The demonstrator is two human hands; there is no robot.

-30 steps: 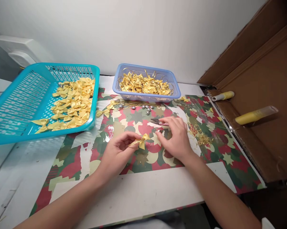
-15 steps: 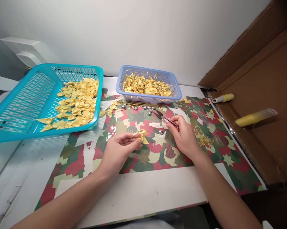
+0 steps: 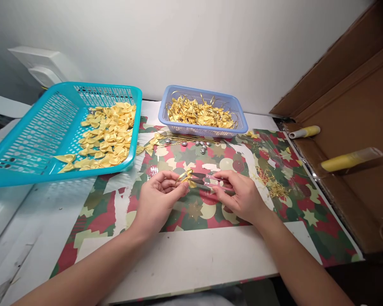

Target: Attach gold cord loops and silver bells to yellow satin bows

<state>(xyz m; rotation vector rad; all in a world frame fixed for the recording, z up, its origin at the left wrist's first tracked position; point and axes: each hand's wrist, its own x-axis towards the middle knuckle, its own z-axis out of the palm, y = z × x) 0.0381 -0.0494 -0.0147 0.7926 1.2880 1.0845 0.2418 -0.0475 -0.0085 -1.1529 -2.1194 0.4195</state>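
My left hand (image 3: 161,193) pinches a yellow ribbon bow (image 3: 193,183) with a looped gold tie (image 3: 181,175), its thumb and forefinger closed over part of both. My right hand (image 3: 242,193) is closed around a pair of thread snips (image 3: 212,181) with pink handles and dark blades. The blades are apart and their tips reach the bow and tie beside my left fingertips. Whether they touch the tie is too small to tell.
On the left stands a turquoise basket (image 3: 139,123) of yellow bows. A blue basket (image 3: 204,90) of bows with gold ties is at the back. Silver bells (image 3: 202,151) and gold strands (image 3: 191,139) lie before it. Gold clippings (image 3: 277,187) lie right, near a cardboard wall (image 3: 344,127).
My right hand has brought the snips leftward and down to the bow, and their blades now point at it. My left hand still holds the bow. The view has shifted slightly.
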